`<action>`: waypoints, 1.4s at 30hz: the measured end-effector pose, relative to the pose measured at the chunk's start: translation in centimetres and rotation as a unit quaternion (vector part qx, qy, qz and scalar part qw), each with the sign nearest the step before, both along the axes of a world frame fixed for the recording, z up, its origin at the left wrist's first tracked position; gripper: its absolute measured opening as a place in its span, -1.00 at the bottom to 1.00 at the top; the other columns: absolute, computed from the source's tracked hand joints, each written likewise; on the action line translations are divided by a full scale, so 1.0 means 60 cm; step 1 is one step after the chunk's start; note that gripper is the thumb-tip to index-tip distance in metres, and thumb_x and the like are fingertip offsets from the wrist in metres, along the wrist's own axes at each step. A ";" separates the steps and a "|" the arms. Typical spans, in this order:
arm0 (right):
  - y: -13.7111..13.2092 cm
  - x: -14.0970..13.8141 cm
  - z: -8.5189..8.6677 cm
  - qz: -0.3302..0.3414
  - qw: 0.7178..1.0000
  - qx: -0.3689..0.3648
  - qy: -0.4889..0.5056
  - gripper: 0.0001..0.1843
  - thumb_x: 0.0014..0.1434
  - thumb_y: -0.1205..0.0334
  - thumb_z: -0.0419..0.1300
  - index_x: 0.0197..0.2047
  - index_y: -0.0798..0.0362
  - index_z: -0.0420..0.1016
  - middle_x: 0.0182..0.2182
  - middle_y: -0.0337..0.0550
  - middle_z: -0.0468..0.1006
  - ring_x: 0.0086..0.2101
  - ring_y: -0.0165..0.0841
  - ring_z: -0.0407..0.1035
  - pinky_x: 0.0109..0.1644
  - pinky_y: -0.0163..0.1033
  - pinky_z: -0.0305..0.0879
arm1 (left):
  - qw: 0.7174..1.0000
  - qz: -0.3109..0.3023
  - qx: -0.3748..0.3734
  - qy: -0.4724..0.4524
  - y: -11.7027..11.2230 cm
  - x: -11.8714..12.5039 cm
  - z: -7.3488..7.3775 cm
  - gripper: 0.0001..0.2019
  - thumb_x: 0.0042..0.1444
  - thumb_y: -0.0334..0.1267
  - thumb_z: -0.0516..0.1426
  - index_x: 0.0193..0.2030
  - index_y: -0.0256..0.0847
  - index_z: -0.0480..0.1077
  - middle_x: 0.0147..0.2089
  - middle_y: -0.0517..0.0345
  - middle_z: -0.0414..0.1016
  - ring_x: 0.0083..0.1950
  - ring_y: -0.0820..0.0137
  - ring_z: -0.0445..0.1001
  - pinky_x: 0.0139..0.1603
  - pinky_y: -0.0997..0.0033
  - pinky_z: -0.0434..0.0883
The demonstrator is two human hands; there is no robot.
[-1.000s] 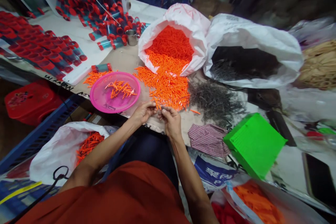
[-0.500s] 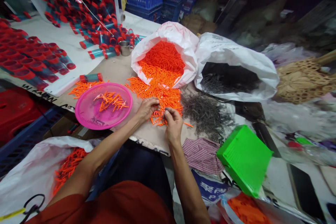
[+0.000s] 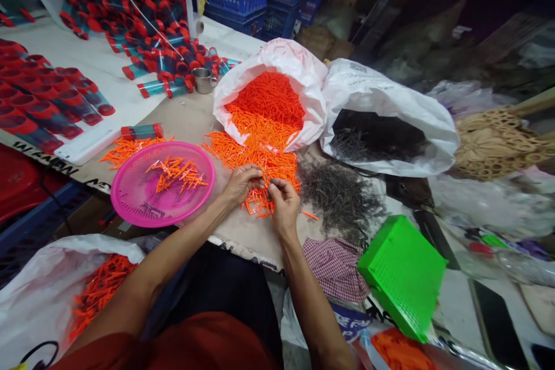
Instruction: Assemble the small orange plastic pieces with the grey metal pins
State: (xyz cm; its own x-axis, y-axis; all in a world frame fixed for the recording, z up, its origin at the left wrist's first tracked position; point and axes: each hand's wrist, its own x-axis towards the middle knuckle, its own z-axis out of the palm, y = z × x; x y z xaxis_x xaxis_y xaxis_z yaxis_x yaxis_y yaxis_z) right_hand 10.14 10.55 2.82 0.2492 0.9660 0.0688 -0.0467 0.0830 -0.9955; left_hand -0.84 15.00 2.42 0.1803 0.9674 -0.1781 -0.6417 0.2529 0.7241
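Observation:
Over the front of a heap of small orange plastic pieces (image 3: 273, 165), my left hand (image 3: 241, 184) and my right hand (image 3: 285, 201) are held with their fingertips almost meeting. Both are closed in a pinch. What sits between the fingers is too small to make out. Right of my right hand lies a loose pile of thin dark grey pieces (image 3: 340, 193). A pink plastic basket (image 3: 125, 199) is left of my left hand, with several orange pieces (image 3: 176, 174) lying in it. One stray orange piece (image 3: 309, 215) rests just beside my right hand.
Behind the heaps, a white sack (image 3: 314, 84) spills orange pieces and another white sack (image 3: 437, 127) holds dark ones. A green basket (image 3: 403, 274) and checked cloth (image 3: 333, 266) are at right. Red-capped tubes (image 3: 56, 98) and a metal cup (image 3: 203, 80) are at left.
My fingertips have come slightly closer together above the orange heap. The whole view has shifted a little, so the pink basket appears farther left and lower.

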 end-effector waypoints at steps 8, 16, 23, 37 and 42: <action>0.007 0.000 -0.004 0.015 1.000 -0.011 0.022 -0.84 -0.06 0.19 0.25 -0.36 0.06 0.48 -0.44 -0.28 0.51 -0.44 -0.47 0.35 -0.30 -0.32 0.30 | 0.999 -0.010 0.018 0.027 -0.003 0.001 -0.002 -0.84 -0.28 -0.35 0.20 -0.48 -0.32 0.35 -0.59 0.26 0.38 -0.59 0.55 0.37 -0.49 0.52 0.38; 0.008 0.001 -0.008 0.017 0.999 -0.019 0.042 -0.87 -0.09 0.22 0.26 -0.41 0.06 0.47 -0.50 -0.32 0.48 -0.50 -0.51 0.30 -0.36 -0.35 0.26 | 0.999 -0.014 0.019 0.044 -0.001 0.002 -0.008 -0.84 -0.29 -0.35 0.21 -0.48 -0.31 0.38 -0.59 0.27 0.38 -0.61 0.56 0.34 -0.53 0.53 0.35; 0.009 0.001 -0.012 0.028 0.998 -0.022 0.059 -0.88 -0.09 0.23 0.26 -0.41 0.07 0.47 -0.54 -0.35 0.46 -0.55 -0.54 0.26 -0.38 -0.36 0.26 | 0.998 -0.027 0.015 0.052 -0.002 -0.001 -0.008 -0.85 -0.28 -0.34 0.22 -0.50 -0.32 0.40 -0.61 0.24 0.37 -0.60 0.56 0.33 -0.55 0.55 0.33; 0.012 0.006 -0.019 0.016 0.999 -0.024 0.023 -0.80 -0.07 0.17 0.25 -0.34 0.07 0.51 -0.43 -0.26 0.54 -0.45 -0.47 0.34 -0.33 -0.31 0.31 | 0.997 -0.040 0.006 0.058 -0.002 -0.002 -0.012 -0.84 -0.28 -0.33 0.24 -0.51 -0.32 0.39 -0.59 0.23 0.38 -0.58 0.56 0.35 -0.52 0.54 0.36; 0.011 0.007 -0.017 0.019 0.999 -0.022 0.021 -0.86 -0.05 0.21 0.23 -0.37 0.06 0.50 -0.47 -0.30 0.51 -0.46 -0.47 0.35 -0.30 -0.30 0.31 | 0.997 -0.037 0.000 0.062 -0.002 0.000 -0.014 -0.85 -0.28 -0.33 0.24 -0.53 -0.32 0.38 -0.60 0.24 0.37 -0.59 0.56 0.34 -0.55 0.57 0.33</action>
